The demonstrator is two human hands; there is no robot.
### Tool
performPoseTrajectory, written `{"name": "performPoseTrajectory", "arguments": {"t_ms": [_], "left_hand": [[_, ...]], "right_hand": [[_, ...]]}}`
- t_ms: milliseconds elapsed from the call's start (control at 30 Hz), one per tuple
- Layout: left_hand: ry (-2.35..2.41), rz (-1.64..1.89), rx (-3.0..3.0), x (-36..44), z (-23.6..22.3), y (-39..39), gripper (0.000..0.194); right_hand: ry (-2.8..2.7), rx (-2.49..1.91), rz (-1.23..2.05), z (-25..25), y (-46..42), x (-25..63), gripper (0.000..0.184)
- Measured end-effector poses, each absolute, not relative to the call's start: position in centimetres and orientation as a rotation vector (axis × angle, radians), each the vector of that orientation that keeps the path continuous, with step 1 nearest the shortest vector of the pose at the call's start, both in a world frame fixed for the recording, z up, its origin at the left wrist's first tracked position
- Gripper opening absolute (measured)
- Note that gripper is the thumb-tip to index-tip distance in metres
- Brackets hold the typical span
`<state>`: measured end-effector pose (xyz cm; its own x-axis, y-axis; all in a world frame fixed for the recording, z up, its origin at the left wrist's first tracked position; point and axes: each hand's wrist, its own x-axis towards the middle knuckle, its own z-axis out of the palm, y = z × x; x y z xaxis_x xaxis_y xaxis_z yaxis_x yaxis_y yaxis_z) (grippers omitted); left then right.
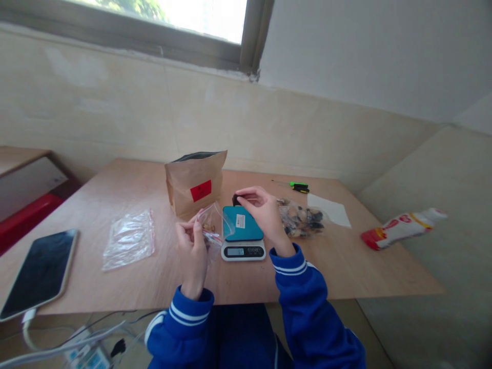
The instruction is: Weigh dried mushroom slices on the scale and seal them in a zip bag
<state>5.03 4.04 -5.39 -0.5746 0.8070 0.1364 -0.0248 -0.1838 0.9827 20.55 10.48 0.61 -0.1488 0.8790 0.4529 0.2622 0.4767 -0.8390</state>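
Observation:
My left hand (192,242) pinches the rim of a small clear zip bag (216,225) with a red seal strip, held open just left of the scale. A small kitchen scale (243,233) with a teal platform and white base sits at the table's middle. My right hand (261,210) hovers over the scale's far edge, its fingers closed on a small dark object (236,199). A brown paper pouch (195,188) with a red label stands open behind the left hand.
A stack of empty clear zip bags (128,238) lies left of the hands, and a phone (40,271) on a cable at the table's left edge. A clear bag of dark pieces (303,220), white paper (330,209) and a green-handled screwdriver (295,186) lie to the right. A red-white packet (402,227) lies beyond the table.

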Motion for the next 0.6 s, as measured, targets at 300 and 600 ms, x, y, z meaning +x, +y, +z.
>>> {"name": "performPoseTrajectory", "arguments": {"t_ms": [300, 600], "left_hand": [[1.459, 1.849, 0.903, 5.2, -5.2, 3.7, 0.025], [1.399, 1.844, 0.885, 5.9, -5.1, 3.4, 0.026]], "right_hand": [[-1.908, -1.334, 0.49, -3.0, 11.8, 24.4, 0.022], [-1.938, -1.438, 0.391, -6.0, 12.2, 26.2, 0.019]]}}
